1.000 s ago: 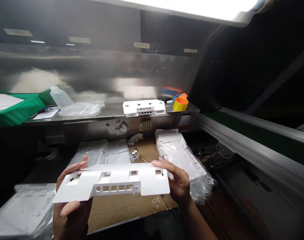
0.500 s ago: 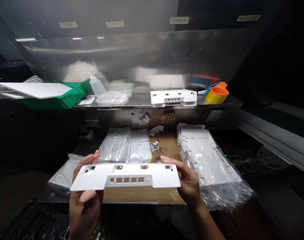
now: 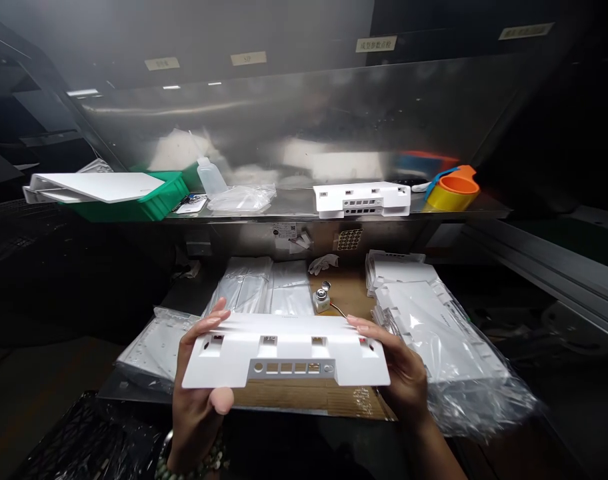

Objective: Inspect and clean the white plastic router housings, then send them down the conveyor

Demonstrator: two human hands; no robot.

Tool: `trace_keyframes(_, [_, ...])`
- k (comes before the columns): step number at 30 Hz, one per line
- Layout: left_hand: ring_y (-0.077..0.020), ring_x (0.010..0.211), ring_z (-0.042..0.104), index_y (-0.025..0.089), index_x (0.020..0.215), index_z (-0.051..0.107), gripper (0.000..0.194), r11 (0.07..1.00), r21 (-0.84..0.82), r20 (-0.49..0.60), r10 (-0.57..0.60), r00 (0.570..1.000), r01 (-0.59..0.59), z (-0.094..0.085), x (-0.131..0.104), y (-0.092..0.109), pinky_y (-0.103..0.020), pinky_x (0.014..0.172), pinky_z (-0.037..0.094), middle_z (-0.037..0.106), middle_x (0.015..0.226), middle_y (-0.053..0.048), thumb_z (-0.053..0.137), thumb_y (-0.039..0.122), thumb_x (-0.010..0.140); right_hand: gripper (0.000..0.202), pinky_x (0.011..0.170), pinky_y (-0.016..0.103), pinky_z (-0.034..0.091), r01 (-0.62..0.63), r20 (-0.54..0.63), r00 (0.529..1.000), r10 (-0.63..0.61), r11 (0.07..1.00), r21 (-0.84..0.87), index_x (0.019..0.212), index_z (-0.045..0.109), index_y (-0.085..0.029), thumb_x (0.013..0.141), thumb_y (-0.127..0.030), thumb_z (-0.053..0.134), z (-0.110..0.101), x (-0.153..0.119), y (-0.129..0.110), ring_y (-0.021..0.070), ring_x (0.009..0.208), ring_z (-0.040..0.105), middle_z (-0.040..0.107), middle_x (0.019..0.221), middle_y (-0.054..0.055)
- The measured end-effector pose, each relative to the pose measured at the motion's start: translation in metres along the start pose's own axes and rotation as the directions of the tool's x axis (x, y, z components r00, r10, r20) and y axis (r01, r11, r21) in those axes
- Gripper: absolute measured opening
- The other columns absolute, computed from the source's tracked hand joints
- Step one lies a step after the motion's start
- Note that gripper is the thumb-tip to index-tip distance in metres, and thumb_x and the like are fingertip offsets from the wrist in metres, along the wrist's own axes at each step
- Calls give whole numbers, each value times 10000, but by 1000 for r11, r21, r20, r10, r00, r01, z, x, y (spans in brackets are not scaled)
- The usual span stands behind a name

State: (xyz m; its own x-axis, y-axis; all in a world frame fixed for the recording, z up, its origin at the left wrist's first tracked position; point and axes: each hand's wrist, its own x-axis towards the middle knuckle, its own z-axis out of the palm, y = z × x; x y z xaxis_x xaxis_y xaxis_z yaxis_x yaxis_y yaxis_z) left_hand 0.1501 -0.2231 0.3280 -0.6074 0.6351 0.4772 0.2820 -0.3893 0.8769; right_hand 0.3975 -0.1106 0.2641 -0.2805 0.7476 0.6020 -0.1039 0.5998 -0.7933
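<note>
A white plastic housing (image 3: 294,332), probably a router shell, is held up before me with its edge of port openings facing me. One round hole and several square ones run along its recessed grey strip. My left hand (image 3: 199,373) grips the left end, thumb below and fingers behind. At the right end my right hand (image 3: 404,370) is closed on it, fingertips over the top edge and thumb hidden. Beneath the housing lies brown cardboard (image 3: 304,402) on the bench. A similar white housing (image 3: 361,200) stands on the shelf.
Bagged white panels (image 3: 434,333) are stacked at right, another bagged stack (image 3: 154,347) at left. Behind are clear plastic bags (image 3: 244,283), a small dispenser bottle (image 3: 322,298) and a white glove (image 3: 324,264). The shelf holds a green bin (image 3: 129,208), squeeze bottle (image 3: 210,177) and tape rolls (image 3: 451,193).
The housing has tilted so more of its top face shows. Both hands still grip its ends. The whole view has shifted, with the scene appearing further right.
</note>
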Motion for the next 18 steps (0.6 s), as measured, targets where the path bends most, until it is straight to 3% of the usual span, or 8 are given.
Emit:
trace_keyframes(5, [-416, 1474, 372, 265, 1226, 627, 776, 1000, 6, 83, 29, 996, -29, -2, 1, -4, -538, 1223, 287, 612, 1317, -118, 819, 704, 615, 431, 1068, 467, 555, 64, 8, 998, -64, 998, -28, 1297, 658, -291, 933, -66, 606, -7, 0, 1, 275, 1259, 658, 698, 1346, 60])
trace_keyframes(13, [-444, 1484, 344, 254, 1144, 682, 719, 998, -43, 24, -54, 998, 55, 11, -3, 4, -575, 1217, 253, 665, 1254, -129, 925, 577, 549, 432, 1069, 567, 540, 97, 11, 995, -97, 994, -52, 1311, 655, -262, 926, -73, 603, -16, -6, 6, 334, 1263, 647, 696, 1339, 82])
trace_keyframes(16, [-433, 1510, 301, 271, 1140, 694, 793, 989, -118, 14, -92, 996, 93, 12, -5, 1, -563, 1222, 274, 629, 1359, -125, 893, 689, 497, 428, 1072, 595, 531, 114, 20, 993, -113, 992, -55, 1313, 655, -260, 930, -78, 598, -16, -5, 9, 344, 1264, 644, 704, 1324, 86])
trace_keyframes(18, [-384, 1535, 266, 303, 1228, 667, 844, 935, -283, -50, -236, 970, 213, 11, -3, -3, -530, 1210, 325, 532, 1513, -96, 732, 843, 583, 420, 1071, 595, 533, 133, 38, 991, -131, 990, -51, 1316, 654, -267, 948, -82, 571, -15, -3, 9, 334, 1262, 647, 708, 1317, 80])
